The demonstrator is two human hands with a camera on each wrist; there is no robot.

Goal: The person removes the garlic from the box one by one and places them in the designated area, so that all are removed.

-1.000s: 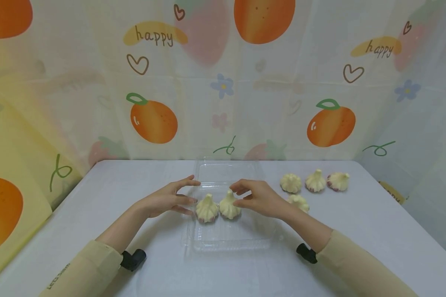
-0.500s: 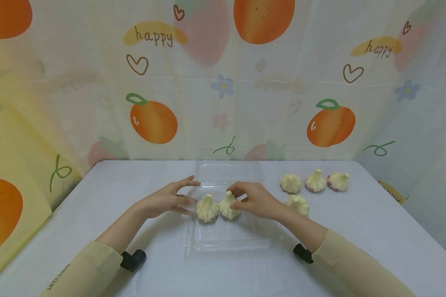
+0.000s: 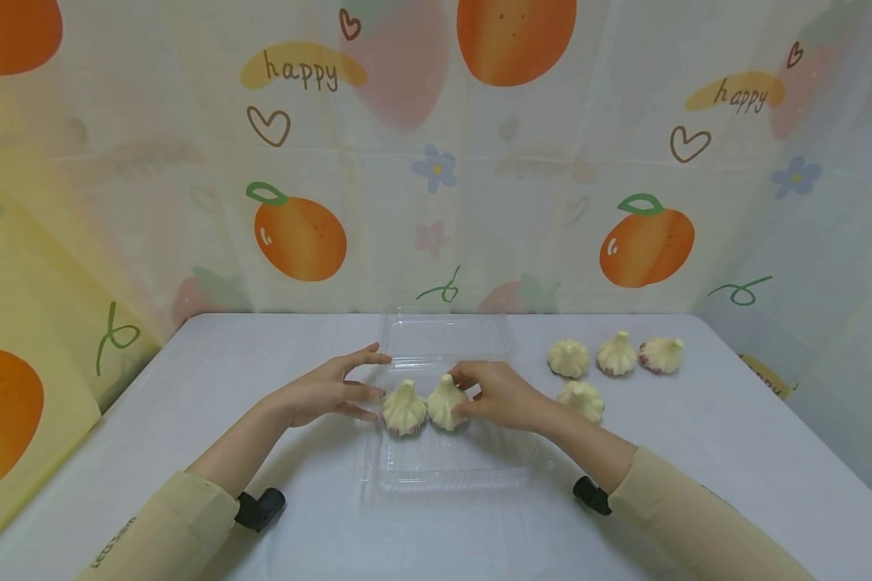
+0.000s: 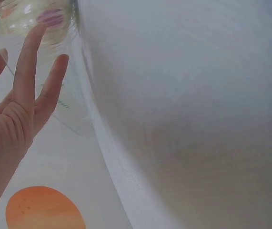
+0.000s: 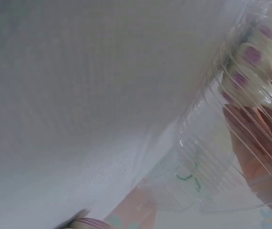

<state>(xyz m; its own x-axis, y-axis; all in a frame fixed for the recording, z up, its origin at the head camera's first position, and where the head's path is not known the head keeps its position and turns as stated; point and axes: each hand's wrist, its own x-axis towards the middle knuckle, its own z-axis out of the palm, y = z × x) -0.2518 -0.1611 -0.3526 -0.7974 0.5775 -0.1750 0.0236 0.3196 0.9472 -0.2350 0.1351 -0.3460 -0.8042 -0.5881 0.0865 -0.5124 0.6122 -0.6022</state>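
A clear plastic clamshell box (image 3: 454,476) lies on the table with its lid (image 3: 446,332) folded back, away from me. Two cream garlic bulbs (image 3: 404,410) sit side by side in it, stems up. My right hand (image 3: 505,394) has its curled fingers and thumb on the right-hand garlic bulb (image 3: 445,403). Through the box wall, the right wrist view shows that bulb's purple-blotched side (image 5: 252,55) and the fingers (image 5: 250,138). My left hand (image 3: 327,397) spreads its fingers along the box's left wall; in the left wrist view the fingertips (image 4: 40,31) overlap the clear plastic.
Several more garlic bulbs (image 3: 616,353) lie on the white tabletop (image 3: 276,339) at the back right, one (image 3: 581,400) partly behind my right forearm. A fruit-print curtain (image 3: 509,242) hangs behind the table. Both wrists carry a black camera (image 3: 260,508).
My right hand has shifted slightly left and closed in on the right-hand garlic bulb, which has moved a little left against its neighbour. My left hand stays where it was.
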